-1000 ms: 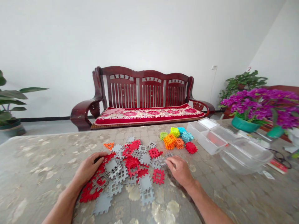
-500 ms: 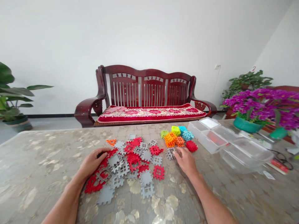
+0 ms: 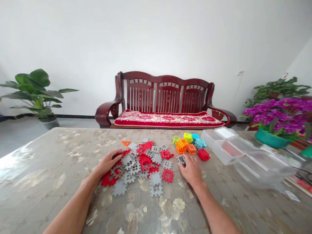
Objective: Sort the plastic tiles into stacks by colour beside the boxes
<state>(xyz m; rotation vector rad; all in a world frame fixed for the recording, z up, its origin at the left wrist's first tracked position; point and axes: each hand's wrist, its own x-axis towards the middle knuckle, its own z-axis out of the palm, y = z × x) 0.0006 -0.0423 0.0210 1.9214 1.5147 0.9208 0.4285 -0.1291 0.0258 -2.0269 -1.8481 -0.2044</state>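
A loose heap of flat red and grey waffle tiles (image 3: 142,164) lies in the middle of the marbled table (image 3: 48,172). My left hand (image 3: 108,161) rests flat on the heap's left side, fingers spread over red and grey tiles. My right hand (image 3: 191,169) lies at the heap's right edge with its fingertips curled on a single grey tile (image 3: 181,159). Just beyond that tile sits a cluster of built cubes (image 3: 188,144) in orange, green, blue and red.
Clear plastic boxes (image 3: 225,148) and a clear bowl (image 3: 264,169) stand at the right. Purple flowers in a green pot (image 3: 275,130) are at the far right. A dark wooden bench (image 3: 165,104) stands behind the table, a leafy plant (image 3: 39,94) at the left.
My right hand slid right, away from the heap, dragging a grey tile toward the coloured cubes. The left hand stayed on the heap. The view turned left.
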